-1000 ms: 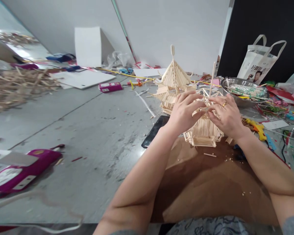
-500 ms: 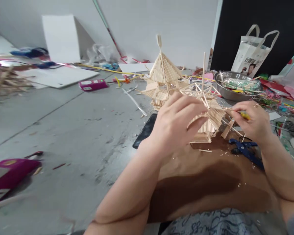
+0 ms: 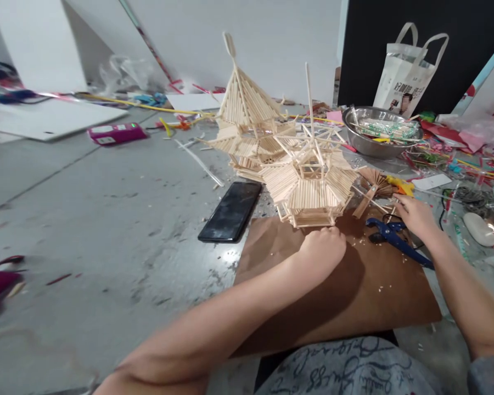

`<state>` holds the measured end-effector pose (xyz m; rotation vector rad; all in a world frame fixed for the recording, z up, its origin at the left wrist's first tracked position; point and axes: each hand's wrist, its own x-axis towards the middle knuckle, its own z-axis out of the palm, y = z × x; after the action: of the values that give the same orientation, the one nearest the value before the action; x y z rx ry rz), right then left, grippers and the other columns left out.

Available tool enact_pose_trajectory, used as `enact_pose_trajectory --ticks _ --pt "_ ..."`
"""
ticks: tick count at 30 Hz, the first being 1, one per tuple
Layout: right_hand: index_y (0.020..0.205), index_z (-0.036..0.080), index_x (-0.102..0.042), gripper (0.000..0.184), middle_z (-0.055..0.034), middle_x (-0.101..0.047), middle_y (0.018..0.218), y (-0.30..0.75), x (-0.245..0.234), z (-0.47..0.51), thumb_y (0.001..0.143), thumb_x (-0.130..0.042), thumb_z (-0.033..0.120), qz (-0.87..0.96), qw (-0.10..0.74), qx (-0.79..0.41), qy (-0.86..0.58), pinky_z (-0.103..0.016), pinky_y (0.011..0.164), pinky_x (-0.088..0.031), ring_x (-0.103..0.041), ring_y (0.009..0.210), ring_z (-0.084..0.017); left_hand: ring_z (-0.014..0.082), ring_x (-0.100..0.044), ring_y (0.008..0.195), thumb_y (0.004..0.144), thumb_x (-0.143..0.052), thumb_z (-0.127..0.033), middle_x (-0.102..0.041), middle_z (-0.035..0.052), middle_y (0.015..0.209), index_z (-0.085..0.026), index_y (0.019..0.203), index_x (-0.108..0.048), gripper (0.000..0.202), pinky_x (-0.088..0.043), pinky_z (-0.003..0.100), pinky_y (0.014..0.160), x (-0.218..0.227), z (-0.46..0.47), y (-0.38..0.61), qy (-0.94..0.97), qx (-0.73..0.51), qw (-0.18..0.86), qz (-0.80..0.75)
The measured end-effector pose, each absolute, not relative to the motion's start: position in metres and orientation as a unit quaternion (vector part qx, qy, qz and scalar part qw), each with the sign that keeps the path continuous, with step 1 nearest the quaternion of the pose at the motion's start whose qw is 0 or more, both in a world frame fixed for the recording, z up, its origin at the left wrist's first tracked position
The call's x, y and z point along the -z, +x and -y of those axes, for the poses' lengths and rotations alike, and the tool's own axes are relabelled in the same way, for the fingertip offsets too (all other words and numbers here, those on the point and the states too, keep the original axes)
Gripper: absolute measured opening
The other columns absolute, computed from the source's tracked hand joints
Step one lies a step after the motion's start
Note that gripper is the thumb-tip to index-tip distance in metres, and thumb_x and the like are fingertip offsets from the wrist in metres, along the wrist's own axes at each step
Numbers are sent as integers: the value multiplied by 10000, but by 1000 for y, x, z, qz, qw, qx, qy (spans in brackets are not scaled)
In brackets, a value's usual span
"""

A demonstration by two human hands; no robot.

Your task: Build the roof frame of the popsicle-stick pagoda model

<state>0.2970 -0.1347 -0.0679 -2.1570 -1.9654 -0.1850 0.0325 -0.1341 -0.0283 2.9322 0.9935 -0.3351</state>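
black phone (image 3: 231, 211) | steel bowl (image 3: 370, 149) | white tote bag (image 3: 403, 77) | pink box (image 3: 116, 133) | white board (image 3: 45, 118)

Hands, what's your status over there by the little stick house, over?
Left hand curled, resting on brown cardboard beside stick house. Right hand at yellow glue gun, blue pliers beside it; grip unclear. Phone lies apart, leftward.

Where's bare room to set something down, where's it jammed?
Free: grey floor left of the phone, up to the magenta box; near half of the brown board, this side of the left hand. Crowded: right of the stick model, around the right hand, blue pliers and steel bowl.
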Motion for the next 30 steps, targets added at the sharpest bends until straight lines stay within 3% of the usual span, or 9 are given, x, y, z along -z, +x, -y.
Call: enact_pose_trajectory --ticks 4,10,16,20,23,26,30 --pt "985 195 -605 311 -80 -655 1023 307 56 159 836 -406 381 684 16 -18 -729 -342 744 -436 -598 940 -246 295 -635 880 813 -425 -11 -622 200 943 -34 940 -614 229 -541 396 664 41 125 23 931 92 17 -354" --pt "868 229 -562 289 -43 -667 919 302 59 194 719 -540 476 656 -103 -122 -738 -289 591 -397 -621 843 -239 281 -643 862 819 -411 -10 -641 169 918 -57 909 -614 227 -539 396 691 51 118 17 933 89 25 -348" --pt "1072 200 -521 362 -118 -655 1006 287 60 202 715 -500 260 645 -156 -88 -743 -324 620 -396 -620 909 -299 269 -645 850 808 -397 -6 -652 150 908 -68 890 -602 230 -534 373 695 51 115 16 939 91 30 -331" --pt "1177 166 -482 479 -146 -630 1083 288 58 206 699 -452 161 658 -104 -71 -742 -334 698 -421 -604 965 -290 275 -653 820 790 -400 -12 -664 143 861 -76 901 -585 225 -528 378 676 54 114 16 939 90 38 -330" --pt "1163 181 -516 453 -127 -629 1100 295 57 208 723 -412 154 653 -67 -31 -754 -348 725 -437 -609 953 -284 261 -662 755 784 -400 -15 -667 120 765 -89 914 -580 234 -519 359 644 53 114 14 940 97 43 -324" --pt "1125 179 -561 425 -115 -637 1092 304 52 209 739 -385 179 658 -50 -14 -751 -372 743 -450 -612 937 -289 205 -655 766 805 -398 -41 -671 102 823 -119 939 -585 242 -502 310 685 47 113 12 953 51 68 -292" --pt "1036 209 -613 362 -64 -691 909 322 36 213 732 -417 224 658 30 -17 -752 -329 645 -467 -636 740 -234 153 -633 811 843 -407 -117 -670 58 895 -162 925 -603 217 -480 266 723 38 113 11 957 -56 146 -245"
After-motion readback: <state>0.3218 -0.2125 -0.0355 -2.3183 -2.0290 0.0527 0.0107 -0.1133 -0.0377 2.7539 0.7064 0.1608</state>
